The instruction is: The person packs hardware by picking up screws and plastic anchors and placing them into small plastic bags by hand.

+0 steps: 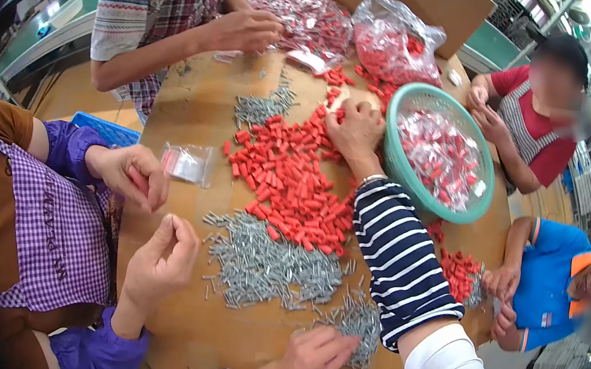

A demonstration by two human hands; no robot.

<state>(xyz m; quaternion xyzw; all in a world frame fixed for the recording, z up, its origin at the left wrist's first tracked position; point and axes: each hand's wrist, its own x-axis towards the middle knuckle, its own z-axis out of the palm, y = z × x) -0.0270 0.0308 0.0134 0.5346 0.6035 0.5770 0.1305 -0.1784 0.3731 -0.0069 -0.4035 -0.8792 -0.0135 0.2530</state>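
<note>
Red tubular plastic caps (296, 177), mid-desk (193, 335), are touched by the right hand (356, 129); thin grey metal pins (364, 324), near-edge, by the left hand (318, 355). Both 2 grips' closure cannot be told. Purple-checked cloth apron's (55, 220) lettering is unclear.

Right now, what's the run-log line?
left hand: at grey metal pieces | right hand: at red pieces, beside green basket | co-worker's hand: holding red piece

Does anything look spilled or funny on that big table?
Nothing looks broken. A few grey pins lie scattered around their big pile, beyond the left hand, so that part looks a bit messy. The red caps are loosely heaped too, but the green basket holds its plastic bags inside its rim.
</note>
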